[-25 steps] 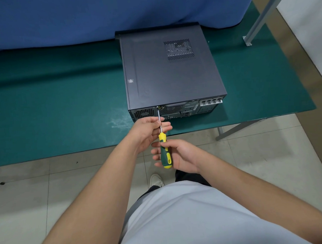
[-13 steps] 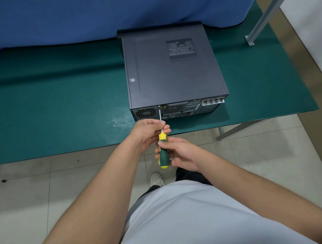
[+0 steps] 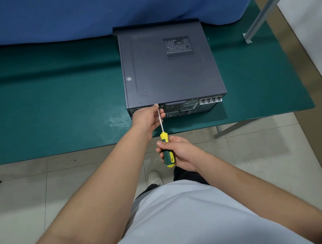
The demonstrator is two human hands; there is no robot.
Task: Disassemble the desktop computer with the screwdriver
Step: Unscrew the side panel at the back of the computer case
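A dark grey desktop computer case [image 3: 169, 69] lies flat on the green table [image 3: 54, 100], its rear panel facing me at the table's front edge. My right hand [image 3: 180, 153] grips the yellow and green handle of a screwdriver [image 3: 167, 151], whose metal shaft points up at the rear panel's top edge. My left hand [image 3: 148, 118] is up against the rear panel, fingers curled round the shaft near its tip, thumb at the case's upper edge. The tip and any screw are hidden by the fingers.
A blue cloth [image 3: 96, 14] hangs along the back of the table behind the case. A metal frame post [image 3: 262, 14] slants at the right. Tiled floor [image 3: 259, 154] and my shoe [image 3: 155, 178] lie below the table edge.
My left hand has slid up the shaft from near the handle to the rear panel. My right hand has shifted slightly lower on the handle.
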